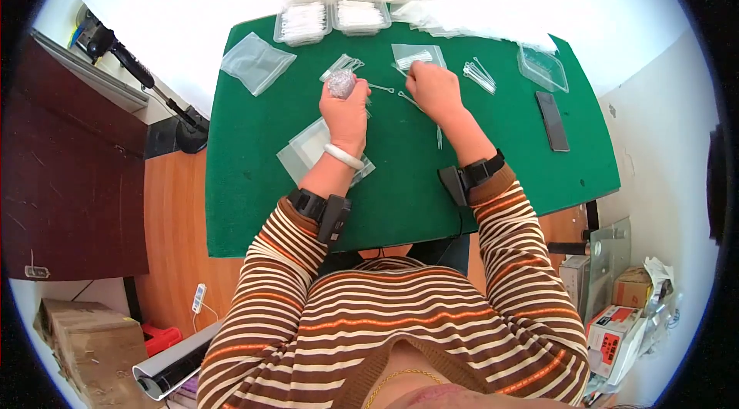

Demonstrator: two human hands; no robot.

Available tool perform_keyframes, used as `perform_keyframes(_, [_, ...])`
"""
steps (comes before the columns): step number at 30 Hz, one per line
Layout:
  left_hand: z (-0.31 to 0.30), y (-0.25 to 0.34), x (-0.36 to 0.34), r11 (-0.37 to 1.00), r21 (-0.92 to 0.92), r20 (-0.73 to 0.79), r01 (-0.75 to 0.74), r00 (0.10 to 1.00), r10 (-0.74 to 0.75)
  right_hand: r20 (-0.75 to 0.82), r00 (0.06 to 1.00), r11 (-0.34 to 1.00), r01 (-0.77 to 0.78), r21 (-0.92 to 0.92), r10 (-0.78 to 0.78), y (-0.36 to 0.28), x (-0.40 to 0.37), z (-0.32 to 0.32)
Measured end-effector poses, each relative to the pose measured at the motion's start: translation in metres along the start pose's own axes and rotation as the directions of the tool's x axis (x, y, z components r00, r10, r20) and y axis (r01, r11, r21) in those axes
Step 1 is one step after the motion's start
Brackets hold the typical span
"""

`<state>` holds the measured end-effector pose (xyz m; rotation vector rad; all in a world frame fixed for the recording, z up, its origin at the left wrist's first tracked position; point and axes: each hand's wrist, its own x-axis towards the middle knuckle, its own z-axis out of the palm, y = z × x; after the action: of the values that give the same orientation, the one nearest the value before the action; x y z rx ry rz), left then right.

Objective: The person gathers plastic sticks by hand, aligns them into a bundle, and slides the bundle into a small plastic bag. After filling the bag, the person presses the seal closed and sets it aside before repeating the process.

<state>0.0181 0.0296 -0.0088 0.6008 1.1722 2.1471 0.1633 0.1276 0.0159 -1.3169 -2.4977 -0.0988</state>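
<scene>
My left hand (346, 112) is wrapped round a shiny, silvery round object (340, 84) at the middle left of the green table (400, 209). Beyond it lies a small pile of thin looped sticks (350, 63). My right hand (436, 89) is closed, its fingertips at a clear bag (435, 53) with white sticks; whether it grips anything is hidden. Single looped sticks (381, 88) lie between the hands. To the right of my right hand is another bundle of looped sticks (480, 76). Flat clear bags (296, 156) lie under my left wrist.
Two plastic tubs (329, 15) of white sticks stand at the back edge. A clear bag (258, 64) lies back left. Plastic bags (454, 20), an open clear tray (543, 70) and a phone (552, 122) are on the right side.
</scene>
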Motion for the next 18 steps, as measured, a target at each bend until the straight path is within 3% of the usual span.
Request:
perform_keyframes(3, [-0.003, -0.001, -0.001, 1.000, -0.006, -0.003, 0.010, 1.000, -0.010, -0.059, 0.995, 0.920, 0.102, 0.379, -0.086, -0.021, -0.005, -0.004])
perform_keyframes(7, [-0.002, -0.001, 0.001, 1.000, -0.006, 0.005, -0.011, 1.000, 0.011, -0.019, 0.978, 0.962, 0.208, 0.178, -0.208, -0.026, -0.005, 0.013])
perform_keyframes(12, [-0.002, -0.006, 0.001, 0.997, 0.057, 0.060, -0.055, 0.997, 0.052, 0.036, 0.986, 0.986, 0.159, 0.050, -0.161, -0.021, 0.000, 0.015])
perform_keyframes(14, [-0.001, -0.005, -0.001, 0.994, 0.090, 0.095, -0.069, 0.994, 0.061, 0.035, 0.986, 0.970, 0.155, 0.188, -0.164, -0.018, -0.005, 0.007])
perform_keyframes(16, [0.000, -0.003, -0.005, 0.918, 0.306, 0.241, -0.253, 0.953, 0.183, 0.046, 0.987, 0.956, 0.137, 0.261, -0.154, -0.012, -0.008, -0.002])
perform_keyframes(17, [0.001, -0.001, -0.010, 0.852, 0.394, 0.325, -0.345, 0.919, 0.222, 0.119, 0.982, 0.888, 0.076, 0.453, -0.144, -0.005, -0.006, -0.006])
perform_keyframes(18, [0.002, 0.001, -0.013, 0.855, 0.398, 0.331, -0.333, 0.921, 0.205, 0.188, 0.971, 0.784, -0.002, 0.621, -0.146, 0.002, -0.005, -0.011])
